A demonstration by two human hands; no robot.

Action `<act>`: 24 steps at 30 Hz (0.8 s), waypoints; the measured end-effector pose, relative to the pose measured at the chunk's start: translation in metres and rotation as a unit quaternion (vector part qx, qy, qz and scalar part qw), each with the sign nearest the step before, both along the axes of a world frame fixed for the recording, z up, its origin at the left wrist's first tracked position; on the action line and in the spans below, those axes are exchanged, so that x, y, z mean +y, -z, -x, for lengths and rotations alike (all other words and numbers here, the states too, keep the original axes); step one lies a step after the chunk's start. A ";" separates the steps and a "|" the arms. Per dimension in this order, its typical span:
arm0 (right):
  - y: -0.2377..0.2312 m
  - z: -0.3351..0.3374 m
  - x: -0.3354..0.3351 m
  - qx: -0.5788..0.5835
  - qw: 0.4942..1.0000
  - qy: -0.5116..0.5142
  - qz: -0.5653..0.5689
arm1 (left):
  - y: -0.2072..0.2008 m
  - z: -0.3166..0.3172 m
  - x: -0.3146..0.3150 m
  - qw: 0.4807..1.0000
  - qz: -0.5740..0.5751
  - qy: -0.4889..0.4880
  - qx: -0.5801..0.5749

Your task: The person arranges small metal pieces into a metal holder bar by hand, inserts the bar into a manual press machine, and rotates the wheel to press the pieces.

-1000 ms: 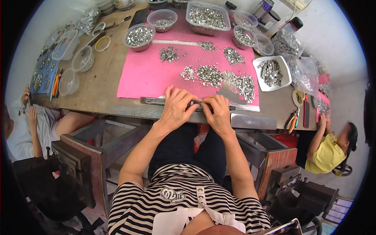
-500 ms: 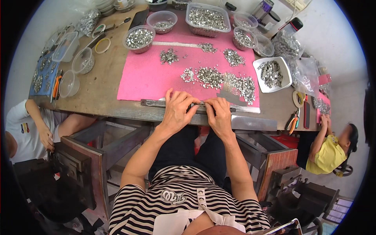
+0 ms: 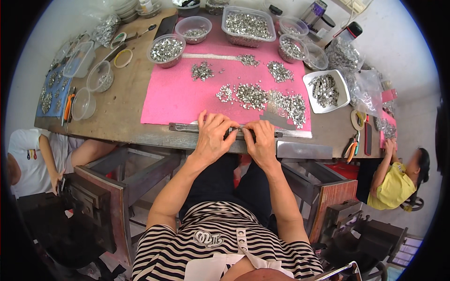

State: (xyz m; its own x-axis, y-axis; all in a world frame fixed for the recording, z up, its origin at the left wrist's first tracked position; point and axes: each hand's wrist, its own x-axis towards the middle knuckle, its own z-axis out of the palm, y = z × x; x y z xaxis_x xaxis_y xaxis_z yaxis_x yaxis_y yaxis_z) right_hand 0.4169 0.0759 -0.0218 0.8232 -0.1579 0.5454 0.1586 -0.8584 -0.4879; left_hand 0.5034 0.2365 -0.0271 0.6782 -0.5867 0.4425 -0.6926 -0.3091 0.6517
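Observation:
Both my hands are at the table's front edge, over a long dark metal bar (image 3: 190, 128) that lies along it. My left hand (image 3: 214, 133) rests across the bar, thumb and forefinger bent together at its middle. Close beside it, my right hand (image 3: 260, 140) has its thumb and fingers pressed together at the bar. Whatever is between the fingertips is too small and covered to name. Just beyond lie a pile of small shiny metal pieces (image 3: 251, 95) and another metal pile (image 3: 294, 108), on a pink mat (image 3: 173, 100). A flat grey plate (image 3: 276, 120) lies by the right fingers.
A white bowl (image 3: 344, 100) of metal pieces stands right, near pliers (image 3: 350, 147) and a flat metal strip (image 3: 304, 150). Plastic tubs (image 3: 166, 49) line the back, including a large rectangular tub (image 3: 248, 25). People sit at both sides, one in a yellow top (image 3: 390, 189).
The view has shifted slightly, so the table sits a little lower. My right fingertips have moved slightly toward the left hand at the bar. The person at left has moved a hand.

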 end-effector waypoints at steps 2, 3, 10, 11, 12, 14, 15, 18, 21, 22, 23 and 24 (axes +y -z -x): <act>0.000 -0.001 0.001 0.001 1.000 0.002 0.000 | 0.000 0.002 -0.002 1.000 0.000 -0.007 -0.003; 0.000 -0.001 0.002 0.000 1.000 0.006 0.003 | 0.000 0.002 -0.002 1.000 0.000 -0.014 -0.006; 0.003 0.002 0.000 -0.021 1.000 0.006 -0.007 | 0.003 0.005 -0.001 1.000 0.009 -0.012 -0.027; 0.003 0.004 0.000 -0.020 1.000 0.007 -0.008 | 0.004 0.006 -0.001 0.999 0.017 -0.015 -0.029; 0.004 0.005 -0.001 -0.033 0.999 0.017 -0.014 | 0.004 0.006 -0.001 0.999 0.026 -0.018 -0.032; 0.004 0.007 -0.002 -0.046 0.998 0.027 -0.021 | 0.004 0.007 -0.003 0.999 0.026 -0.023 -0.039; 0.004 0.007 -0.002 -0.056 0.997 0.038 -0.022 | 0.005 0.008 -0.003 0.998 0.026 -0.028 -0.046; 0.006 0.012 -0.006 -0.060 0.997 0.051 -0.024 | 0.001 0.009 -0.004 0.999 0.028 -0.027 -0.033; 0.008 0.017 -0.012 -0.062 0.996 0.061 -0.024 | 0.001 0.002 0.001 0.998 0.057 -0.002 0.023; 0.008 0.019 -0.014 -0.070 0.995 0.069 -0.022 | 0.001 0.003 0.001 0.998 0.056 -0.001 0.024; 0.007 0.022 -0.016 -0.065 0.994 0.080 -0.025 | 0.003 0.004 0.000 0.999 0.039 -0.013 0.010; 0.007 0.023 -0.018 -0.065 0.994 0.081 -0.026 | 0.003 0.005 -0.001 0.999 0.023 -0.026 -0.005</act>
State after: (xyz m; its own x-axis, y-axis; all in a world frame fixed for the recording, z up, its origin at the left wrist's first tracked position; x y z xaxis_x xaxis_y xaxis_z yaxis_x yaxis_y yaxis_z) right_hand 0.3937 0.0583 -0.0284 0.7076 -0.3138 0.6332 0.0841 -0.8522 -0.5163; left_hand 0.4986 0.2356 -0.0303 0.7026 -0.5304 0.4744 -0.6827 -0.3145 0.6595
